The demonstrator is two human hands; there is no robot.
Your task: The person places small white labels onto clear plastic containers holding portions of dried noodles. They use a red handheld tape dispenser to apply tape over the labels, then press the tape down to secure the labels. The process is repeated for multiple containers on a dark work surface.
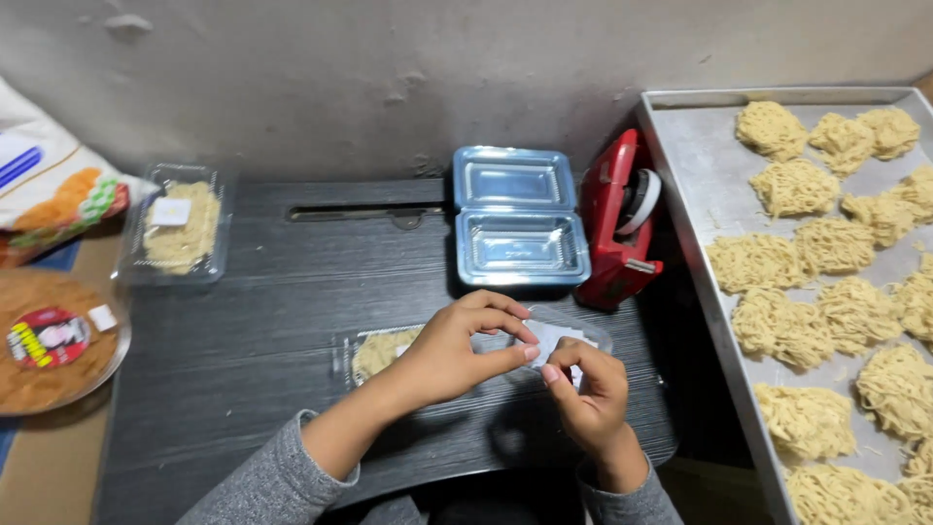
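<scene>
Dark wooden counter (253,292) against a grey wall, hands at work on a noodle pack.
Left hand (452,352) and right hand (588,389) pinch a small white paper slip (550,337), light and flimsy, best held by its edges, over the clear noodle box (379,352); an empty box (518,216) stands beyond.

Both forearms enter from the bottom edge, grey sleeves pushed back off the wrists, converging just in front of the open clear container (520,222). Left hand (457,350) reaches in from lower left, forearm angled up and right, wrist bare. Its fingers curl forward, thumb and forefinger tips pinched together, knuckles up. Right hand (588,389) comes up from below, nearer the body than the left, wrist bent, back of hand facing the camera. Its fingers are folded inward, fingertips meeting those of the left hand. Both hands closed in a fine pinch, touching at the tips.
</scene>
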